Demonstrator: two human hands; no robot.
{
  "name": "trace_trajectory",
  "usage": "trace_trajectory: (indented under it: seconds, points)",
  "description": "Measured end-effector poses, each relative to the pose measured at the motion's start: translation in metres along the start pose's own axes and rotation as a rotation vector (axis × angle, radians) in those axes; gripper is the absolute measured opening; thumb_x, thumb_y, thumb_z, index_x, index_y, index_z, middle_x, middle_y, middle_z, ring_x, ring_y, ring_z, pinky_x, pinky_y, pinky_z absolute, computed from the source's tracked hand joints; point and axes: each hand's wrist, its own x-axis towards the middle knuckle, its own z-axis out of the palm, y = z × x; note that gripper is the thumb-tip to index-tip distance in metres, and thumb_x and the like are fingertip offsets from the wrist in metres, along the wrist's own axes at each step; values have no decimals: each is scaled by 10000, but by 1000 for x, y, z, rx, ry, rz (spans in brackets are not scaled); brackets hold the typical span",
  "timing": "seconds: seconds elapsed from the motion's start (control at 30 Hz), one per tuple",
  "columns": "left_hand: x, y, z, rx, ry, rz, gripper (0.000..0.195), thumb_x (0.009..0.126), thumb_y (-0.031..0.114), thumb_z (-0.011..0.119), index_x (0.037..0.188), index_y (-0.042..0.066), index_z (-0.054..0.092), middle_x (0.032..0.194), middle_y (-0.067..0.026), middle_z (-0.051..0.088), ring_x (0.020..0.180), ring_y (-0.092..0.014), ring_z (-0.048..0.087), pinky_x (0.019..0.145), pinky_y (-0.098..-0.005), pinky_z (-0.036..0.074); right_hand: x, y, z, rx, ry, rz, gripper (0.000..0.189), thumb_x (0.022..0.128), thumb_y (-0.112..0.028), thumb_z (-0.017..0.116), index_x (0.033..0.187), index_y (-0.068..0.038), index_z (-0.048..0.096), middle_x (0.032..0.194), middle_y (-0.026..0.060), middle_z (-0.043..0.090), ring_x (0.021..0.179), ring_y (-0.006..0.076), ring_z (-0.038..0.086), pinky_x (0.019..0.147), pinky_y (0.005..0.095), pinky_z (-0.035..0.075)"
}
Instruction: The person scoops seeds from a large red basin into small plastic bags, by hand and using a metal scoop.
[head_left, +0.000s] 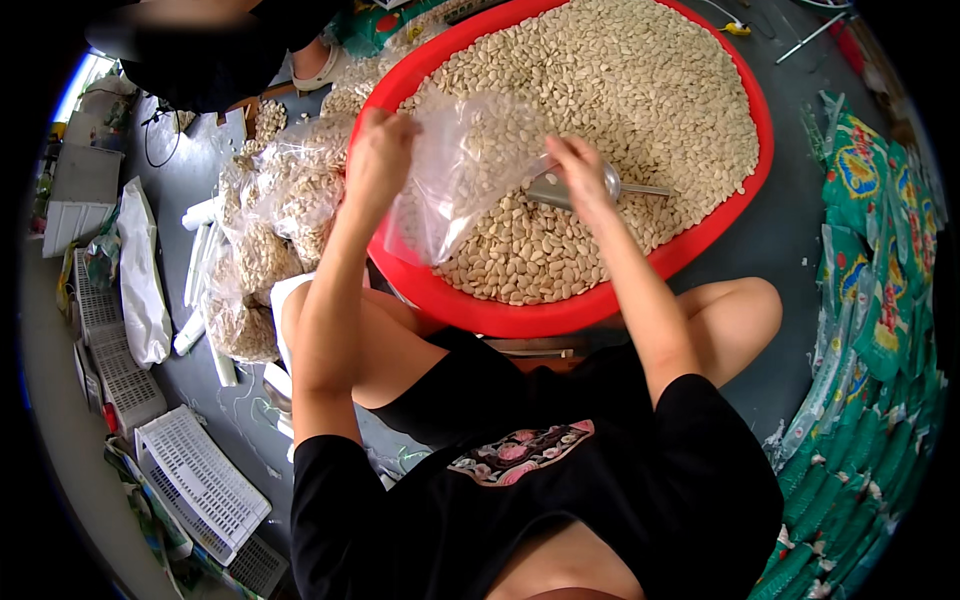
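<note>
A clear plastic bag (465, 165) is spread between my two hands above a big red plastic tub (480, 319). My left hand (384, 154) grips one side of the bag over the tub's left rim. My right hand (581, 176) pinches the bag's opposite edge between thumb and fingers. The bag looks empty; pale flat beans or seeds (652, 75) show through it and fill the tub. Just beneath my right hand, a metal scoop (551, 191) lies on them, its handle pointing right.
Filled clear bags (255, 255) stand left of the tub, near white rolls (201, 214). White plastic crates (202, 472) lie at lower left. Green printed sacks (862, 300) are piled along the right. Another person's leg and shoe (319, 67) are at the upper left.
</note>
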Motion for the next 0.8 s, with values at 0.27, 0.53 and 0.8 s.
trace_trajectory:
  seconds: [0.27,0.53,0.8]
  points:
    - [8,2,-13,251,113,23,129,844,117,499,946,59,551,812,-149,633,726,-330,621,631,-412,484,10,22,-123,-1780,17,-151,664,874,-610,399,1167,-37,565,1138,196,593,1054,327,573,938,447,420]
    - [9,-1,2,31,-46,96,463,755,-69,410,1205,40,429,886,-204,662,649,-325,651,549,-415,524,-5,-45,-113,-1850,-237,178,453,873,-444,482,872,-39,684,816,155,672,743,279,657,643,407,509]
    - [10,-2,44,360,-455,51,673,794,-9,433,1417,43,185,884,-256,617,710,-376,635,621,-450,515,52,80,-9,-1080,-177,407,479,929,-405,406,599,-59,441,529,44,416,502,167,408,526,348,351]
